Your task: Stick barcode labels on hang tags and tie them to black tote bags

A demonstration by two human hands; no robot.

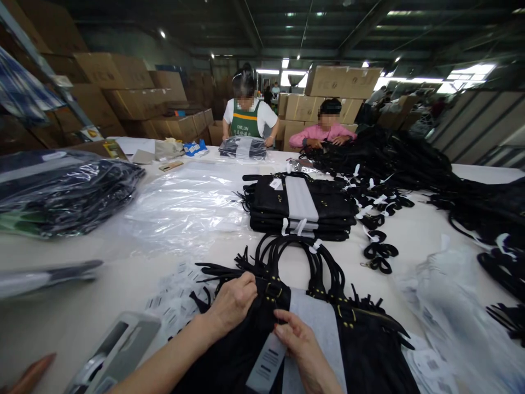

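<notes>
White worktop (420, 230) spans the head view in a dim workshop, with stacked cardboard boxes (344, 82) behind a co-worker in a green apron (246, 121) and another in pink (334, 132). At left, clear plastic wrapping (69, 189) encloses dark goods. Nearest, a black handbag (377, 345) lies flat under a pale band (322, 323). The left hand's (235, 301) fingers press together beside its buckle (274, 290), any grip hidden; the right hand's (297, 342) fingers pinch a grey tag (266, 365) over the bag.

One held tag (267, 362); two co-workers (246, 120) opposite.
</notes>
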